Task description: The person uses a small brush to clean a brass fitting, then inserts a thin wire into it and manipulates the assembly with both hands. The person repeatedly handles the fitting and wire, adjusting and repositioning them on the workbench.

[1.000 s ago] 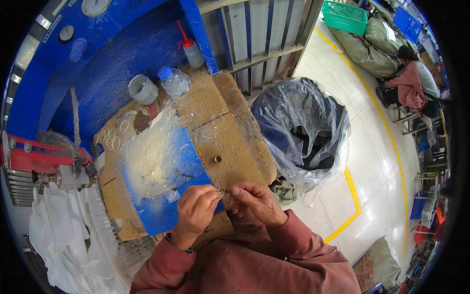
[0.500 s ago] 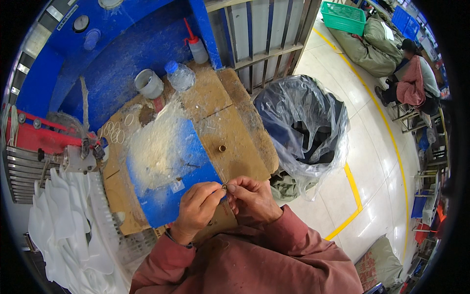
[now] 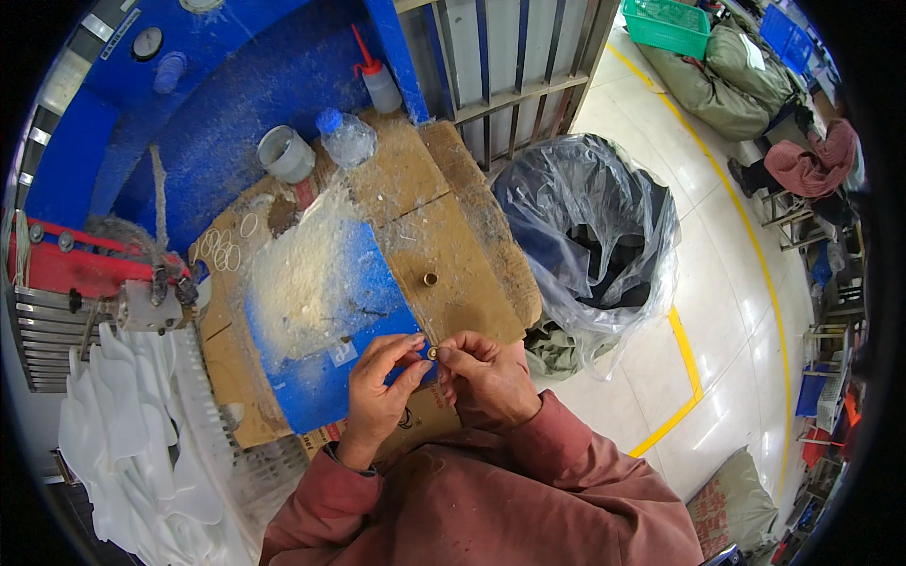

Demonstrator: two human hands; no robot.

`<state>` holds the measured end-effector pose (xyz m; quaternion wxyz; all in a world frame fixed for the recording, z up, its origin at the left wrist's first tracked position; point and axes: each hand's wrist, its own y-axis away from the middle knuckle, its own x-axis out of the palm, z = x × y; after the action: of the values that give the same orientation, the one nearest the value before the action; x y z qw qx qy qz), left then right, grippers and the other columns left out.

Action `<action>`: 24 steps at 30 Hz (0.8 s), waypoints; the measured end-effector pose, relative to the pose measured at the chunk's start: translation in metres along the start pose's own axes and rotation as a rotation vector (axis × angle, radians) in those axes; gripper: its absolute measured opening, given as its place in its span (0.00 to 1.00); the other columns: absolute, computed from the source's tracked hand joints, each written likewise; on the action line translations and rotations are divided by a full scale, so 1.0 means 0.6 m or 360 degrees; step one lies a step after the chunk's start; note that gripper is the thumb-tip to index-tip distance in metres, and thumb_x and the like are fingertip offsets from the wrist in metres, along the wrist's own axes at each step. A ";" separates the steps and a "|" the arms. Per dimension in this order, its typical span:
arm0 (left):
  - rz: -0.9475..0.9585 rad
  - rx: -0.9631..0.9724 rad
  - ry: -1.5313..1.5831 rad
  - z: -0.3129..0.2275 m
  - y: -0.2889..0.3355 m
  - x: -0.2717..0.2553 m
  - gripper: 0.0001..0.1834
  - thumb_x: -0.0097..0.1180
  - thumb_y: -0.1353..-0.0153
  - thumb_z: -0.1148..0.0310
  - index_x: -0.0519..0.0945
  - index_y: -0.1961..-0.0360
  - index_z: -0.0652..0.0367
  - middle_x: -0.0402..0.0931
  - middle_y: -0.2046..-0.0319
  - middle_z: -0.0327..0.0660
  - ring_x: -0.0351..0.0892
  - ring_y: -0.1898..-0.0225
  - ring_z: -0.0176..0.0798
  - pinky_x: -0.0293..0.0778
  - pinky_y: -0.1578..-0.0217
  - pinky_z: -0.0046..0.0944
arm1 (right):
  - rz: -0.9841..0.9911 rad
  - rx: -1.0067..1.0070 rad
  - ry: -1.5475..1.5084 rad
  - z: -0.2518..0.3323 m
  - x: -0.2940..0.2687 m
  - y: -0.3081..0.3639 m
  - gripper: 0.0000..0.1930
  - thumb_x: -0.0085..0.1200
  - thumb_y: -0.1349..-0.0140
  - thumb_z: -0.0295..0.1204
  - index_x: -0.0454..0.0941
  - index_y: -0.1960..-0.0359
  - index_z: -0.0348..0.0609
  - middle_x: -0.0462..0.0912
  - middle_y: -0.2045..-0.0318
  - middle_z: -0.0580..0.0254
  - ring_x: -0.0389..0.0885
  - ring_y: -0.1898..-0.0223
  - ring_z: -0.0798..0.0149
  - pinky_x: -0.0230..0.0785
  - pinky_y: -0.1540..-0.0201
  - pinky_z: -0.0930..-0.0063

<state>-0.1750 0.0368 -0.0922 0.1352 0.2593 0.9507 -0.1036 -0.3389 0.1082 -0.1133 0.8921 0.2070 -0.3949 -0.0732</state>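
Observation:
Over the near edge of the cardboard, my right hand [image 3: 491,377] pinches a small round brass-coloured metal piece [image 3: 432,354] with a hole in its middle. My left hand [image 3: 379,387] is just to the left of it, thumb and forefinger parted, and I see nothing held between them. Farther off, a short brass-coloured ring or sleeve [image 3: 429,279] stands on the cardboard sheet [image 3: 412,247]. Beside my left hand is a blue sheet [image 3: 307,401], partly covered by a heap of pale powder [image 3: 300,292].
A grey-white cup [image 3: 286,154], a blue-capped clear bottle [image 3: 349,141] and a red-nozzled squeeze bottle [image 3: 380,87] stand at the back. Pale rings [image 3: 224,247] lie left. White plastic sole-shaped pieces [image 3: 123,424] hang lower left. A plastic-lined bin [image 3: 651,255] stands right; a person sits beyond.
My left thumb and forefinger have come apart and away from the small metal piece. It now stays in my right fingers, with its round face showing.

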 end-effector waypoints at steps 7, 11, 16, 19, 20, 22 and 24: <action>0.0109 -0.0137 -0.0090 0.000 0.002 -0.006 0.14 0.65 0.40 0.77 0.84 0.52 0.61 0.81 0.56 0.43 0.81 0.56 0.38 0.77 0.56 0.34 | 0.0023 -0.0013 -0.0047 -0.007 -0.001 -0.002 0.08 0.55 0.29 0.32 0.78 0.60 0.40 0.81 0.73 0.67 0.78 0.77 0.74 0.72 0.74 0.79; 0.0118 -0.0183 -0.0068 0.002 0.003 -0.007 0.14 0.65 0.40 0.77 0.84 0.52 0.61 0.81 0.56 0.42 0.81 0.55 0.38 0.76 0.55 0.34 | 0.0035 -0.0062 -0.0006 -0.011 -0.001 -0.003 0.09 0.55 0.28 0.33 0.78 0.59 0.40 0.81 0.73 0.68 0.78 0.76 0.75 0.72 0.74 0.80; 0.0105 -0.0162 -0.0068 0.012 0.005 -0.006 0.14 0.65 0.40 0.77 0.84 0.52 0.60 0.82 0.56 0.42 0.81 0.54 0.39 0.76 0.55 0.34 | 0.0057 -0.0147 0.0103 -0.017 0.000 -0.005 0.09 0.54 0.28 0.34 0.78 0.60 0.40 0.80 0.74 0.69 0.77 0.76 0.76 0.71 0.75 0.81; 0.0079 -0.0218 0.0022 0.014 0.009 -0.004 0.14 0.65 0.40 0.77 0.84 0.52 0.60 0.81 0.56 0.42 0.81 0.55 0.39 0.76 0.55 0.34 | 0.0051 -0.0157 0.0125 -0.016 0.001 -0.005 0.10 0.54 0.28 0.34 0.78 0.61 0.40 0.80 0.74 0.69 0.77 0.76 0.76 0.71 0.74 0.81; 0.0073 -0.0238 0.0080 0.014 0.009 -0.004 0.14 0.65 0.40 0.76 0.84 0.52 0.60 0.81 0.56 0.42 0.81 0.55 0.39 0.77 0.55 0.34 | 0.0056 -0.0153 0.0123 -0.015 0.001 -0.004 0.10 0.54 0.28 0.34 0.78 0.61 0.40 0.80 0.74 0.68 0.77 0.76 0.76 0.71 0.74 0.81; 0.0094 -0.0192 0.0036 0.016 0.009 -0.005 0.14 0.65 0.40 0.76 0.84 0.52 0.60 0.81 0.56 0.42 0.81 0.55 0.38 0.77 0.55 0.34 | 0.0061 -0.0139 0.0101 -0.012 0.001 -0.003 0.10 0.54 0.28 0.34 0.78 0.61 0.40 0.80 0.74 0.68 0.77 0.76 0.76 0.72 0.74 0.81; 0.0100 -0.0165 0.0046 0.017 0.008 -0.005 0.14 0.65 0.40 0.76 0.84 0.52 0.60 0.81 0.56 0.42 0.80 0.55 0.38 0.77 0.56 0.33 | 0.0062 -0.0102 0.0058 -0.009 0.002 -0.003 0.10 0.54 0.28 0.34 0.78 0.61 0.40 0.80 0.74 0.68 0.78 0.76 0.76 0.72 0.74 0.81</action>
<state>-0.1679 0.0368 -0.1014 0.1378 0.2832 0.9480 -0.0460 -0.3338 0.1080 -0.1166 0.9066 0.1720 -0.3799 -0.0647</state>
